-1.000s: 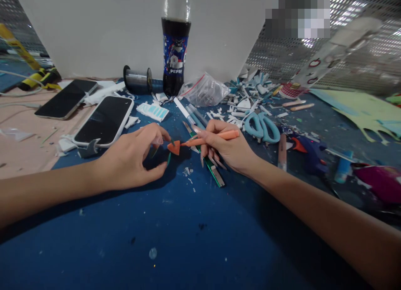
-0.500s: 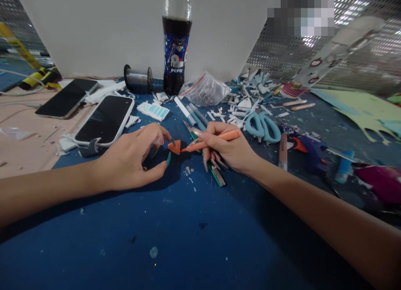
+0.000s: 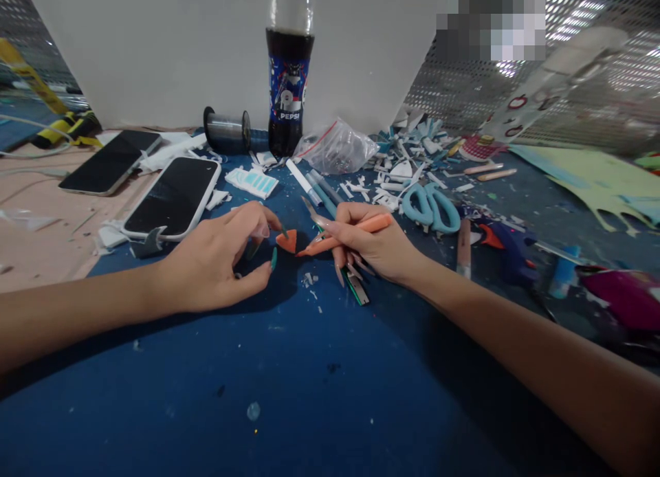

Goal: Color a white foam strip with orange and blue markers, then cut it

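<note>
A small orange foam piece (image 3: pixel 287 241) lies on the blue mat (image 3: pixel 309 381) between my hands. My left hand (image 3: pixel 216 264) rests on the mat, forefinger tip pressing the piece's left edge, thumb curled below it. My right hand (image 3: pixel 379 247) grips an orange craft knife (image 3: pixel 345 234) like a pen, its tip touching the piece's right edge. Under my right fingers lies a green utility knife (image 3: pixel 355 288).
Two phones (image 3: pixel 172 196) lie at left, with a wire spool (image 3: pixel 227 130) and a Pepsi bottle (image 3: pixel 289 71) behind. Plastic bag (image 3: pixel 337 147), pens (image 3: pixel 309 181), blue scissors (image 3: pixel 430 207), white foam scraps and a blue glue gun (image 3: pixel 510 253) crowd the right. White board stands at the back.
Almost nothing: my right hand with the knife has shifted a touch toward the orange piece; my left hand keeps its hold.
</note>
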Demonstrator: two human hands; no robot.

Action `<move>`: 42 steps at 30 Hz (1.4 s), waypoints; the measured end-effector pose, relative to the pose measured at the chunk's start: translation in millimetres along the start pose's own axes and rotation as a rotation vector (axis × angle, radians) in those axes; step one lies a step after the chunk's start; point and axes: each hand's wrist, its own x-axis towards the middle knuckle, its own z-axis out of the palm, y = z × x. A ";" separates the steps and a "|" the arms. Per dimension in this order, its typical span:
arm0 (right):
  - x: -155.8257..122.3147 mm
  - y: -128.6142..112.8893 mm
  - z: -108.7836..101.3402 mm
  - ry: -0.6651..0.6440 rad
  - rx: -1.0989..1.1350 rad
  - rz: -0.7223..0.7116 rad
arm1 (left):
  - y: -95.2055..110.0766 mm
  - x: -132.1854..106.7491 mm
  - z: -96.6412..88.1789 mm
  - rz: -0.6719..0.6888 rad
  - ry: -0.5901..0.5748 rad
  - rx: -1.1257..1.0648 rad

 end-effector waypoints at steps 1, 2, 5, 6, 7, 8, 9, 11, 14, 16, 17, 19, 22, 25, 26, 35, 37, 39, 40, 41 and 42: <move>-0.1 -0.3 0.2 -0.001 0.000 -0.001 | 0.1 0.0 0.2 0.000 -0.001 0.001; -0.2 -0.4 0.4 0.003 -0.002 -0.002 | 0.1 -0.1 0.5 0.002 -0.003 0.004; -0.1 1.4 -0.1 0.022 -0.003 -0.005 | -0.2 -1.3 1.7 0.019 0.004 0.024; 0.0 2.3 -0.5 0.036 0.002 -0.010 | -0.4 -1.9 2.1 0.028 0.008 0.032; 0.1 3.1 -0.8 0.067 0.008 -0.023 | -0.4 -2.5 2.5 0.038 0.015 0.040; -0.1 3.4 -0.8 0.125 0.012 -0.050 | -0.4 -3.1 2.8 0.050 0.027 0.045; -0.7 2.8 -0.3 0.208 0.008 -0.091 | -0.2 -3.7 3.1 0.063 0.040 0.048; -3.8 -1.8 3.2 0.385 -0.038 -0.183 | 0.4 -4.5 3.4 0.087 0.073 0.056; -14.5 -16.2 15.8 0.470 -0.097 -0.261 | 1.6 -5.5 3.4 0.094 0.102 0.108; -23.4 -26.0 26.7 0.387 -0.062 -0.247 | 1.9 -6.0 3.3 0.099 0.105 0.138; -27.3 -29.6 31.7 0.356 -0.043 -0.249 | 1.9 -6.2 3.3 0.108 0.106 0.143; -32.5 -33.1 39.4 0.296 -0.010 -0.245 | 1.7 -6.5 3.5 0.125 0.107 0.147; -32.9 -31.1 44.6 0.224 0.056 -0.193 | 1.6 -6.4 4.1 0.151 0.098 0.181; -29.8 -27.7 46.9 0.195 0.135 -0.119 | 1.8 -6.4 4.7 0.227 0.106 0.215; -29.3 -27.4 48.1 0.187 0.163 -0.098 | 1.9 -6.6 4.8 0.260 0.126 0.221; -42.5 -28.4 73.0 0.200 0.641 0.208 | -4.1 -12.1 9.2 0.569 0.248 0.004; -44.0 -25.9 74.8 0.125 0.745 0.192 | -3.3 -13.2 9.3 0.616 0.180 -0.054; -44.6 -23.8 73.5 0.022 0.785 0.156 | -0.6 -14.3 8.0 0.611 0.102 -0.095; -44.7 -23.2 72.1 -0.021 0.785 0.142 | 1.2 -14.6 7.0 0.596 0.071 -0.108; -44.8 -22.8 70.6 -0.045 0.778 0.132 | 2.9 -14.9 6.0 0.581 0.042 -0.117; -44.8 -22.7 69.3 -0.057 0.769 0.129 | 4.4 -15.1 5.0 0.562 0.008 -0.131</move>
